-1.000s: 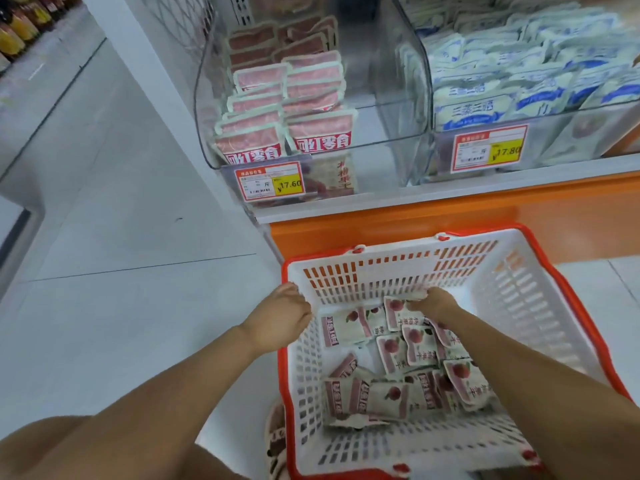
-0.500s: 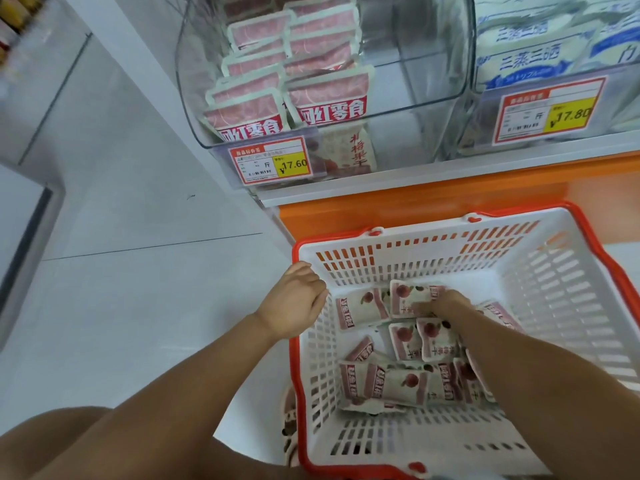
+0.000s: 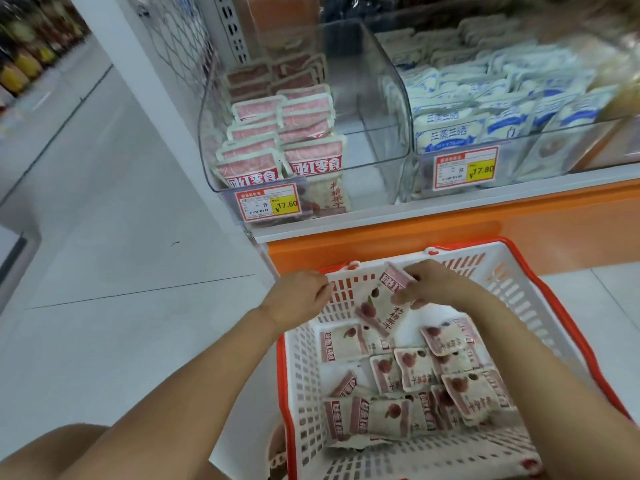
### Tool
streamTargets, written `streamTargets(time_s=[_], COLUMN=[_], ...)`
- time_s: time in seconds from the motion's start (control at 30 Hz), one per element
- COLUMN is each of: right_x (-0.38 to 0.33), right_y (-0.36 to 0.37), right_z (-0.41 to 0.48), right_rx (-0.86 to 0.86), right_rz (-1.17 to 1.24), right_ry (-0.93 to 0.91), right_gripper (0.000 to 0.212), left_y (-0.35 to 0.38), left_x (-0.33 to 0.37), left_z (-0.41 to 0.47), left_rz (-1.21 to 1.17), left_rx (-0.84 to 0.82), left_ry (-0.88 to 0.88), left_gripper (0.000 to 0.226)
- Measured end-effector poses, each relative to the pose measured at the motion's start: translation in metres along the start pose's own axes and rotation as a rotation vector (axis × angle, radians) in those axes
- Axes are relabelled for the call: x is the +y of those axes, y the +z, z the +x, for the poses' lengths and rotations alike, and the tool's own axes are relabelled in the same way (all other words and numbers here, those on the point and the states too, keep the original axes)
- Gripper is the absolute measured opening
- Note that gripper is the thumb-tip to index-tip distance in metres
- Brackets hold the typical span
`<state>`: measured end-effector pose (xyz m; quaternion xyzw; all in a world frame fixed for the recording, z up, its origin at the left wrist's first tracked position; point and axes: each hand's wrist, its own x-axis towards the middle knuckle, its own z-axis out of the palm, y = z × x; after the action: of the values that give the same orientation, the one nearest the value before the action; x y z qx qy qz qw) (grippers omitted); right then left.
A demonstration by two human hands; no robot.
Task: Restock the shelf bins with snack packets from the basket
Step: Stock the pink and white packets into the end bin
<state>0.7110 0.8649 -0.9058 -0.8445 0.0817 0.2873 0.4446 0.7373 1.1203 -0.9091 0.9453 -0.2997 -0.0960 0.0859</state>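
White plastic basket (image 3: 301, 393), red rim, holds loose snack packets (image 3: 415, 368). We note the right hand (image 3: 433, 285) pinching one lifted packet (image 3: 381, 303) and the left hand (image 3: 294, 299) gripping the rim. Clear shelf bin (image 3: 381, 98): pink packets (image 3: 256, 168), tag (image 3: 266, 202) "¥17.60". Neighbouring bin (image 3: 561, 150): blue packets (image 3: 450, 133), "17.80".

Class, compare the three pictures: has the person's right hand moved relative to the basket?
Yes. Against the basket, the right hand has risen from the loose packets on its floor toward its far rim, gripping one snack packet.
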Motion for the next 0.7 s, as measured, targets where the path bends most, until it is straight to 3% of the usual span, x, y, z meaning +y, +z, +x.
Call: streamTargets(time_s=[0.1,0.17,0.3,0.37,0.43,0.5,0.7], right_x=[-0.059,-0.089,-0.134,-0.158,-0.184,-0.212,-0.278], right_y=[-0.030,-0.047,-0.072,-0.080,-0.090,-0.099,-0.121], right_z=[-0.052,-0.086,-0.134,-0.139,-0.130,-0.109,-0.015], right_rx=[0.089,0.158,0.380,0.516,0.693,0.827,0.940], right_rz=[-0.123,-0.078,0.119,0.127,0.017,-0.128,-0.605], right_ry=[-0.140,-0.214,-0.337,-0.382,-0.402,-0.395,-0.268], right_gripper=[0.017,0.013,0.013,0.011,0.016,0.022,0.027], left_y=[-0.057,-0.097,-0.159,-0.178,-0.184,-0.179,-0.158], left_x=[0.029,0.043,0.052,0.047,0.037,0.020,-0.004], left_z=[0.012,0.015,0.016,0.021,0.030,0.039,0.047], left_rz=[-0.147,-0.243,-0.326,-0.239,-0.112,-0.053,0.035], left_rx=[0.341,0.598,0.857,0.874,0.779,0.686,0.661], left_ry=[0.051,0.124,0.195,0.147,0.038,-0.030,-0.135], left_gripper=[0.037,0.033,0.033,0.029,0.022,0.034,0.048])
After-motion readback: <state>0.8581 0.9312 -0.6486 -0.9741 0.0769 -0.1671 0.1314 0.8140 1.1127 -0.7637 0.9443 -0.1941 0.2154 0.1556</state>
